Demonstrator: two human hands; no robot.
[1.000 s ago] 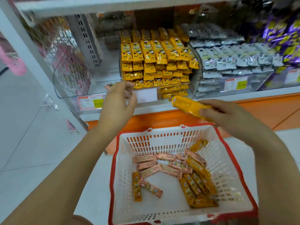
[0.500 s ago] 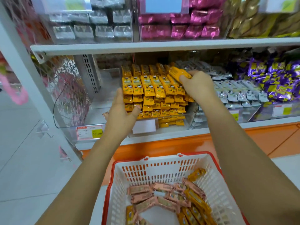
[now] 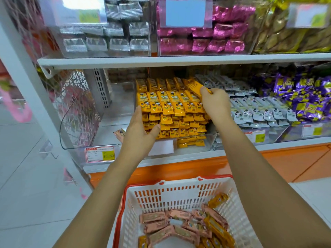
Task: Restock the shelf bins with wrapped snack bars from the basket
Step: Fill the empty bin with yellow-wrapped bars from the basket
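My right hand pinches a yellow wrapped snack bar and holds it on top of the stacked yellow bars in the clear middle shelf bin. With its fingers straight, my left hand presses against the left front of that yellow stack. Below, a white basket with a red rim holds several pink bars and yellow bars.
A nearly empty clear bin with one pink bar stands left of the yellow stack. Silver bars and purple packs fill bins to the right. The upper shelf overhangs the bins. White floor lies to the left.
My right hand carried the yellow bar from above the basket up onto the yellow stack. My left hand moved from the bin's front label up against the stack. The view tilted upward.
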